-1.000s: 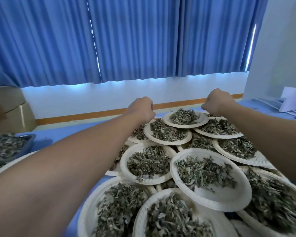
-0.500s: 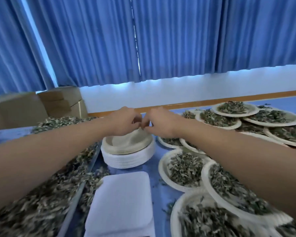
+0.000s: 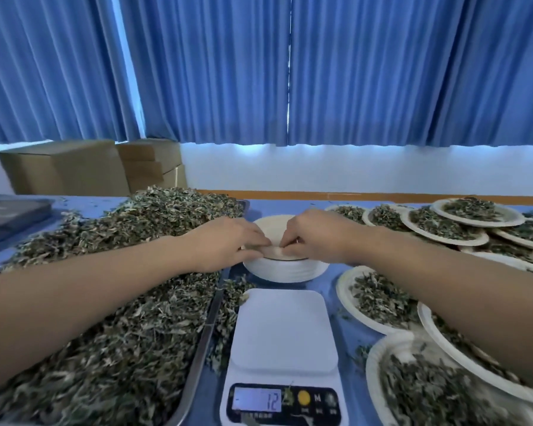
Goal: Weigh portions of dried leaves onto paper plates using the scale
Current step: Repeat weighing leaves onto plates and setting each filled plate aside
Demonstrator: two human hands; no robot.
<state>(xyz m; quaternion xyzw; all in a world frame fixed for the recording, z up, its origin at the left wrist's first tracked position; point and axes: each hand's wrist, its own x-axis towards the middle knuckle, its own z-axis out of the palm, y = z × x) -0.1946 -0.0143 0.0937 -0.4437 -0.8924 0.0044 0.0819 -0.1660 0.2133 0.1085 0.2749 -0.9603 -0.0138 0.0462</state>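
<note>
The white scale (image 3: 282, 348) sits nearest on the blue desk (image 3: 211, 401), its display (image 3: 257, 400) reading 12 and a scrap of leaf lying on the panel just beside the digits. Left of the scale, a metal tray (image 3: 194, 367) is heaped with dried leaves (image 3: 111, 318), some spilled over its rim toward the scale. Right of the scale, filled paper plates (image 3: 342, 295) overlap one another, each carrying a portion of leaves. Just beyond the scale stands a stack of paper plates (image 3: 285, 270). Over it the hands meet close together: the left hand (image 3: 228, 244) and the right hand (image 3: 313, 238) each pinch the near rim of the top plate (image 3: 274, 250) with curled fingertips, both forearms reaching in past either side of the scale. Farther beyond the scale to the right, more filled plates (image 3: 474, 224) are layered in a pile. Beyond the scale to the left, past the tray, cardboard boxes (image 3: 74, 170) stand against the wall, and blue curtains (image 3: 290, 72) hang across the back.
</note>
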